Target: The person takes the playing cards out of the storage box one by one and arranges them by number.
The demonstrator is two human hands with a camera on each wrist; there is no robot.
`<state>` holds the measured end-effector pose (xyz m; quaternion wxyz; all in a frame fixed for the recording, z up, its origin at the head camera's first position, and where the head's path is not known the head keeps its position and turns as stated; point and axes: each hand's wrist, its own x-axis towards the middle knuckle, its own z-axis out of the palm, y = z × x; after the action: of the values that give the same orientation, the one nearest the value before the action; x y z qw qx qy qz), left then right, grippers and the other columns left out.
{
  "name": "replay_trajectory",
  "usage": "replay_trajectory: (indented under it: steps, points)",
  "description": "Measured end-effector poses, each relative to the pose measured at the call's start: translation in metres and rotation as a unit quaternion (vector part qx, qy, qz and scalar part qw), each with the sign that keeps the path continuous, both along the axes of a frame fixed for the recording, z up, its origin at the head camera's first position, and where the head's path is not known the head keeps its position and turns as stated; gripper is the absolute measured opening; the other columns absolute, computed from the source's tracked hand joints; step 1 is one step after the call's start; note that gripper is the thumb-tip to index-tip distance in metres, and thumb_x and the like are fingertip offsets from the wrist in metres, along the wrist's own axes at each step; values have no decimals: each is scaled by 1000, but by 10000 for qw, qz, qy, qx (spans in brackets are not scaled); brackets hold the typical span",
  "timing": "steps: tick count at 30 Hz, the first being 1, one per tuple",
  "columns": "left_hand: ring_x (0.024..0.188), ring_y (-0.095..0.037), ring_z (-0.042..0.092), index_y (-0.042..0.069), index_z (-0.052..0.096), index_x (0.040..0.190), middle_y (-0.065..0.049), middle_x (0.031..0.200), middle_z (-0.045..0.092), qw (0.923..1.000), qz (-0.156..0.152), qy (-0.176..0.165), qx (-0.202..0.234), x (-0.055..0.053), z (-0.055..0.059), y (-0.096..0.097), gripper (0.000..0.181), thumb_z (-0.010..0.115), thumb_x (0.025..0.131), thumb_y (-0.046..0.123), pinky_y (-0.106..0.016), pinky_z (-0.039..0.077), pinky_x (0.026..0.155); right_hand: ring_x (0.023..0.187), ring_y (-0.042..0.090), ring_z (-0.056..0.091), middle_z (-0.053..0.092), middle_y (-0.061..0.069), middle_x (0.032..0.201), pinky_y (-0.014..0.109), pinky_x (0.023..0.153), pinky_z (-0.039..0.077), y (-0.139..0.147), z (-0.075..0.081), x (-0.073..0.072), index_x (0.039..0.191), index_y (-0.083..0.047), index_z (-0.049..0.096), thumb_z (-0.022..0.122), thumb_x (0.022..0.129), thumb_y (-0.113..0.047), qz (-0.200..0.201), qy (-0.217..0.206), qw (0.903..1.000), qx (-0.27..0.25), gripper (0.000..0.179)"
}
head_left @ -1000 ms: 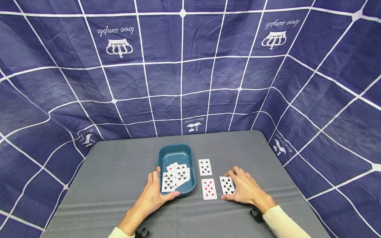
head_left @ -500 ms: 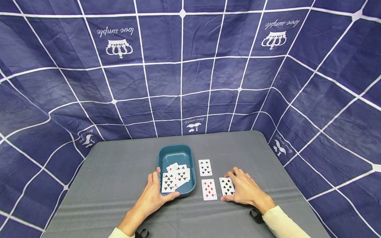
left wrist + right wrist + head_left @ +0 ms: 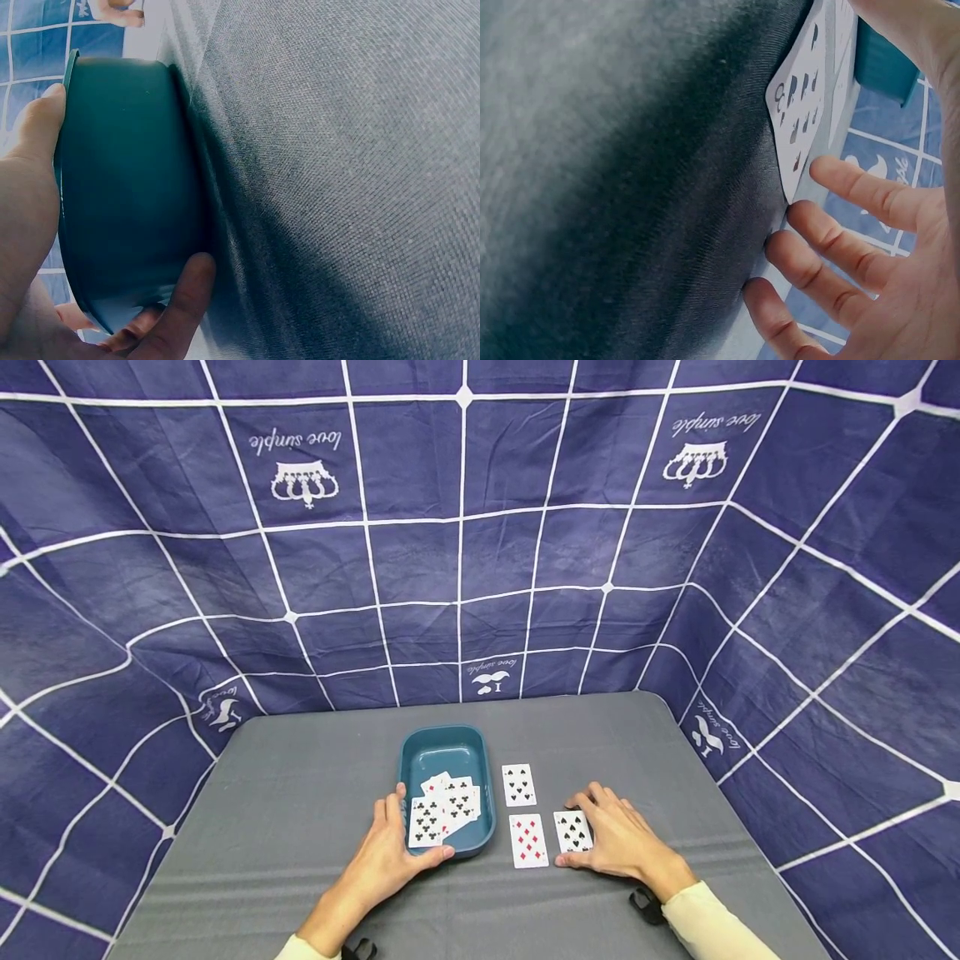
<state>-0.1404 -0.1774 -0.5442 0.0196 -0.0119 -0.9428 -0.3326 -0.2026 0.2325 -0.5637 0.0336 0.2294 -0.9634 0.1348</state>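
My left hand (image 3: pixel 390 833) grips the near left corner of a teal plastic tray (image 3: pixel 447 758), thumb at the near rim and fingers along its left side. The left wrist view shows the tray's outer wall (image 3: pixel 124 150) between thumb and fingers. Inside lie several overlapping playing cards, a club card (image 3: pixel 427 822) uppermost at the left. My right hand (image 3: pixel 621 835) arches over a spade card (image 3: pixel 572 831) on the table, partly covering its right side. Seen from the right wrist, loosely bent fingertips (image 3: pixel 769 296) rest on the cloth beside that card's corner.
Left of the right hand lies a diamond card (image 3: pixel 528 842) face up. Another spade card (image 3: pixel 518 785) lies behind it, close to the tray's right wall. Grey cloth (image 3: pixel 300 793) covers the table, and a blue gridded curtain (image 3: pixel 412 560) hangs around the back and sides.
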Motion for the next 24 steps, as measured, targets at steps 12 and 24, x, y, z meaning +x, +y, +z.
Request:
replay_trajectory:
  steps: [12, 24]
  points:
    - [121, -39, 72, -7, 28, 178, -29, 154, 54, 10000, 15, -72, 8, 3, 1, 1, 147, 104, 78, 68, -58, 61, 108, 112, 20, 68, 66, -5, 124, 37, 85, 48, -14, 7, -4, 136, -25, 78, 91, 81, -83, 214, 490, 9986, 33, 81]
    - [120, -41, 74, -9, 26, 179, -32, 155, 53, 10000, 5, -2, -1, 3, 0, 1, 148, 102, 79, 68, -59, 62, 106, 111, 18, 68, 67, -5, 129, 38, 89, 49, -44, 34, -17, 136, -23, 79, 95, 86, -70, 491, 681, 9965, -26, 71]
